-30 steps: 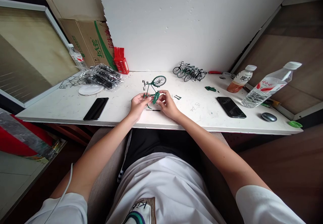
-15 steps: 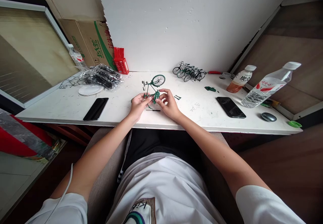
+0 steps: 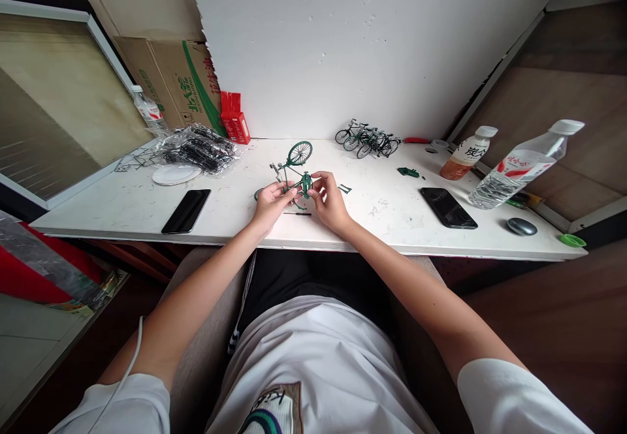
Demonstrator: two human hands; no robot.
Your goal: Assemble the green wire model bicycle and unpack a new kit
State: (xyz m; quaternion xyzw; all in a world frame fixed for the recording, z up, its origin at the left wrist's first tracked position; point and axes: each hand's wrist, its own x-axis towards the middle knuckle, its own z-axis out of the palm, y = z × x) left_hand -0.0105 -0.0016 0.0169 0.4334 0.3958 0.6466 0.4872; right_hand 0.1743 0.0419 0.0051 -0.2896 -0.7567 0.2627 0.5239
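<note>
A green model bicycle [image 3: 290,169], one spoked wheel [image 3: 300,153] pointing away from me, is tilted above the table between my hands. My left hand [image 3: 271,203] pinches its frame between thumb and fingers. On the right side, my right hand [image 3: 331,203] has thumb and forefinger closed around a green part [image 3: 306,183] at the bike's near end. Whether that part is fixed to the frame I cannot tell. Under the hands lies a thin dark strip [image 3: 297,213]. A small green piece [image 3: 345,188] rests just right of my right hand.
Several finished model bicycles [image 3: 367,139] stand at the back. A green part [image 3: 408,172], two phones [image 3: 186,211] [image 3: 447,207] and bottles [image 3: 526,166] are to either side. Plastic-wrapped black parts [image 3: 200,150] lie left, by a white lid [image 3: 176,173] and a red box [image 3: 236,121].
The model bicycle has turned in my hands, its far wheel swinging a little left and tilting. My right fingers have shifted slightly on the green part; my left hand stays about where it was.
</note>
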